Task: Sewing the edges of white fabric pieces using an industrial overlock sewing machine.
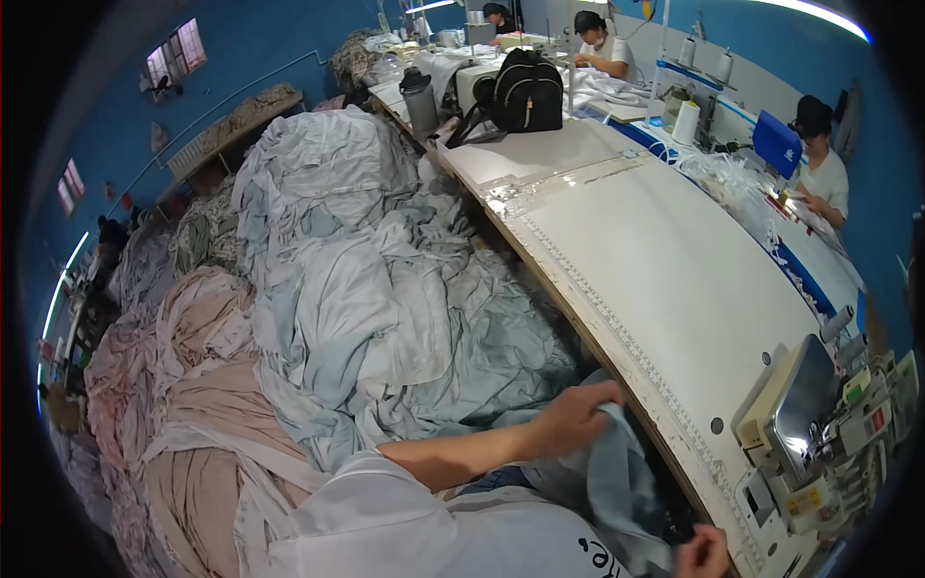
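My left hand (581, 416) is closed on a pale grey-blue cloth (615, 472), gripping it by its upper edge beside the table's front edge. From there the cloth hangs down over my lap, in the gap by the table. Lower right, my right hand (703, 552) has its fingers curled in at the cloth's lower end, close to the sewing machine. Its fingertips are small and partly cut off by the picture's lower edge. My left forearm reaches across from a white sleeve.
A large heap of grey, white and pink cloth (337, 279) fills the left. On my right runs a white worktable (636, 241) with a sewing machine (790, 414), a black backpack (527, 91) and a grey bottle (418, 101). Several people sit at machines beyond.
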`<move>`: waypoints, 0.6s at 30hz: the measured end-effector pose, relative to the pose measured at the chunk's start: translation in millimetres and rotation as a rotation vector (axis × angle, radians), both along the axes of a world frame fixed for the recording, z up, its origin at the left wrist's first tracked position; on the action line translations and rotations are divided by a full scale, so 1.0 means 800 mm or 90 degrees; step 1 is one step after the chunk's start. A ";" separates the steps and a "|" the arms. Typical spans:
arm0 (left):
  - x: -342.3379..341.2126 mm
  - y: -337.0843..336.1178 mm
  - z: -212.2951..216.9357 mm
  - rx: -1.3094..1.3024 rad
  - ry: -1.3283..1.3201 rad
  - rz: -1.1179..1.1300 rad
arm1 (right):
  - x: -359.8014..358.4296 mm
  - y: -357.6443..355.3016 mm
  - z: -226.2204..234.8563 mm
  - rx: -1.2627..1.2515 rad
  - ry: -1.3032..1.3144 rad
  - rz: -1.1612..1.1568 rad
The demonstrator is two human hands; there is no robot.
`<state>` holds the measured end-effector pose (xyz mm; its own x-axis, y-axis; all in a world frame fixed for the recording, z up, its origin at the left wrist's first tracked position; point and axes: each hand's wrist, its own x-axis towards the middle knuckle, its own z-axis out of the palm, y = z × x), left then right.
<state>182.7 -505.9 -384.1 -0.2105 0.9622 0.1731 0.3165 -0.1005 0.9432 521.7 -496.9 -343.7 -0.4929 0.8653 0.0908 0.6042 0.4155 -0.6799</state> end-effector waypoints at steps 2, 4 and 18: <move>0.022 0.003 0.049 -0.012 0.047 -0.077 | -0.065 -0.012 0.028 0.082 0.109 0.049; 0.047 0.016 0.069 0.214 0.098 -0.251 | -0.122 -0.017 0.054 0.027 0.241 0.055; -0.074 0.035 -0.032 0.040 0.026 0.158 | 0.098 0.024 0.086 0.612 -0.013 -0.338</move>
<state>123.7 -478.0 -409.4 -0.4299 0.8692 0.2444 0.3764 -0.0735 0.9235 599.9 -477.5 -275.3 -0.0877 0.5400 0.8371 0.8700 0.4508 -0.1997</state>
